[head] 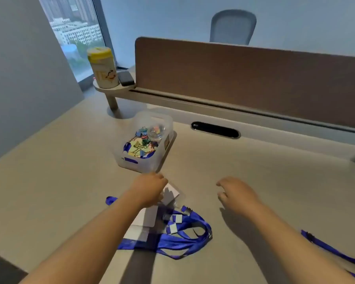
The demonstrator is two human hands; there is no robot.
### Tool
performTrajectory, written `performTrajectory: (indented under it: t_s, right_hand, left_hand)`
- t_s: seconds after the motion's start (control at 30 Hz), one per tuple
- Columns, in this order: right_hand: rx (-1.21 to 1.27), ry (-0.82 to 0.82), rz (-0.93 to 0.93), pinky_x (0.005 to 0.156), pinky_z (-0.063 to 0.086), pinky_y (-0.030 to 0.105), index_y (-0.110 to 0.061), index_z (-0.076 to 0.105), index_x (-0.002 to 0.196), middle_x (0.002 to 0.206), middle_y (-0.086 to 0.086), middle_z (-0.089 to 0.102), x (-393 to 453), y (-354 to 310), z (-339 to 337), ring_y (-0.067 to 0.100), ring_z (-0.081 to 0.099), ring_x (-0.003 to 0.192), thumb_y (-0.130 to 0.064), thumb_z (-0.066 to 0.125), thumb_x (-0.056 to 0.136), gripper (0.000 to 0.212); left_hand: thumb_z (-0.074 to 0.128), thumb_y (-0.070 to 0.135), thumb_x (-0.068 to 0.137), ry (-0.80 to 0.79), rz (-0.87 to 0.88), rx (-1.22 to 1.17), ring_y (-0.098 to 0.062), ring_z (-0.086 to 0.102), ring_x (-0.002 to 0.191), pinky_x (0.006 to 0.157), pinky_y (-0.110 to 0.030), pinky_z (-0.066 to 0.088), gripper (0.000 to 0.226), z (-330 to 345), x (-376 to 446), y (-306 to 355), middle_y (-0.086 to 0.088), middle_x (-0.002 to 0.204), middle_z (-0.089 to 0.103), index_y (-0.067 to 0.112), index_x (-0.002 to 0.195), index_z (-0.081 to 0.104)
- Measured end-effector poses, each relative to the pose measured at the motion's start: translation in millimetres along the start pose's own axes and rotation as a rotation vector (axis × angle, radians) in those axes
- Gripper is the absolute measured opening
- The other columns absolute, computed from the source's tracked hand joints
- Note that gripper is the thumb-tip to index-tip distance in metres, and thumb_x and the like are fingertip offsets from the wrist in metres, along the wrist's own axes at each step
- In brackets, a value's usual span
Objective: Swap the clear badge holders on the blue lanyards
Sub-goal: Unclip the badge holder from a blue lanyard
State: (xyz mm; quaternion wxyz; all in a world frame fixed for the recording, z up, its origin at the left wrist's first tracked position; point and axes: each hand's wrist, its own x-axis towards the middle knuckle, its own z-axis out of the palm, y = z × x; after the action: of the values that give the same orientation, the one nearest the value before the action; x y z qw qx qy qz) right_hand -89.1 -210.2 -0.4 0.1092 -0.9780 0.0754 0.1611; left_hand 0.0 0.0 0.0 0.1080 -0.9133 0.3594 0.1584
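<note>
While both forearms reach over the desk (59, 181), the left hand (150, 188) rests curled on a clear badge holder (171, 194); whether its fingers grip it cannot be told. The right hand (237, 194) hovers with fingers loosely spread, holding nothing. Tangled blue lanyards (178, 240) lie just beneath the holder, near a clear bin (146, 143) of binder clips.
</note>
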Motion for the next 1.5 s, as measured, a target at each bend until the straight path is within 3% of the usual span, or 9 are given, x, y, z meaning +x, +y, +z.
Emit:
performTrajectory:
  t_s: [0.3,0.5,0.77,0.83,1.0,1.13,1.2,1.3,1.5]
  right_hand:
    - [0.051,-0.016,0.044,0.095,0.042,0.035,-0.012,0.048,0.131,0.134,0.009,0.051,19.3,12.7,30.2,0.027,0.050,0.117,-0.022,0.034,0.095,0.039]
    - [0.057,-0.020,0.056,0.098,0.041,0.037,-0.010,0.049,0.129,0.134,0.010,0.051,24.7,14.5,26.8,0.029,0.046,0.121,-0.019,0.036,0.094,0.038]
    - [0.088,-0.014,0.066,0.100,0.036,0.035,-0.011,0.044,0.134,0.139,0.008,0.046,26.5,14.4,18.8,0.027,0.043,0.125,-0.020,0.035,0.095,0.041]
    - [0.093,-0.014,0.073,0.100,0.036,0.034,-0.011,0.045,0.133,0.139,0.008,0.046,26.4,14.6,17.6,0.026,0.043,0.126,-0.020,0.036,0.095,0.040]
    - [0.122,-0.028,0.096,0.100,0.036,0.034,-0.012,0.045,0.133,0.139,0.008,0.047,23.6,13.5,21.7,0.026,0.043,0.126,-0.021,0.036,0.095,0.040]
    - [0.173,-0.053,0.085,0.101,0.037,0.033,-0.012,0.045,0.133,0.139,0.008,0.047,25.2,8.2,21.3,0.025,0.044,0.126,-0.021,0.037,0.095,0.040]
    - [0.217,-0.046,0.079,0.100,0.038,0.033,-0.012,0.047,0.132,0.137,0.009,0.048,28.0,4.1,18.7,0.025,0.045,0.125,-0.022,0.040,0.094,0.039]
    - [0.272,-0.016,0.060,0.097,0.039,0.033,-0.012,0.047,0.131,0.135,0.008,0.049,31.6,-3.3,11.4,0.025,0.048,0.121,-0.023,0.042,0.094,0.039]
    - [0.331,0.126,0.010,0.103,0.037,0.032,-0.015,0.040,0.137,0.142,0.005,0.044,35.3,-11.6,-11.9,0.021,0.043,0.128,-0.024,0.048,0.093,0.046]
  left_hand:
    - [0.072,0.028,0.072,-0.139,0.099,0.175,-0.026,0.046,0.121,0.096,-0.040,0.043,0.072,22.6,54.2,2.7,-0.005,0.135,0.045,0.021,0.133,0.034]
    - [0.077,0.037,0.066,-0.131,0.101,0.247,-0.028,0.044,0.119,0.103,-0.039,0.037,0.079,29.9,72.5,5.4,-0.011,0.130,0.047,0.010,0.128,0.035]
    - [0.077,0.037,0.065,-0.175,0.029,0.085,-0.028,0.046,0.118,0.099,-0.037,0.042,0.080,27.9,69.7,3.5,-0.010,0.130,0.047,0.011,0.127,0.033]
    - [0.077,0.039,0.065,-0.199,-0.007,0.045,-0.027,0.048,0.116,0.097,-0.036,0.042,0.076,25.7,68.7,7.0,-0.010,0.127,0.051,0.011,0.123,0.038]
    - [0.074,0.036,0.068,-0.214,-0.059,-0.192,-0.024,0.048,0.105,0.083,-0.030,0.041,0.036,32.9,62.7,11.0,-0.007,0.112,0.060,0.019,0.098,0.063]
    - [0.072,0.027,0.073,-0.185,-0.128,-0.462,-0.021,0.047,0.083,0.070,-0.030,0.038,0.027,25.7,58.9,8.1,-0.006,0.091,0.055,0.018,0.076,0.047]
    - [0.065,0.018,0.080,-0.128,-0.120,-0.539,-0.021,0.045,0.078,0.067,-0.030,0.035,0.022,12.8,59.6,7.7,-0.010,0.092,0.054,0.015,0.083,0.043]
    - [0.056,0.007,0.084,-0.002,-0.045,-0.560,-0.018,0.045,0.081,0.069,-0.026,0.036,0.014,-8.7,61.1,6.2,-0.014,0.105,0.061,0.007,0.098,0.053]
    - [0.062,0.007,0.082,0.030,0.057,-0.589,-0.015,0.052,0.082,0.075,-0.022,0.040,0.013,-49.5,60.4,9.8,-0.014,0.102,0.068,0.002,0.094,0.066]
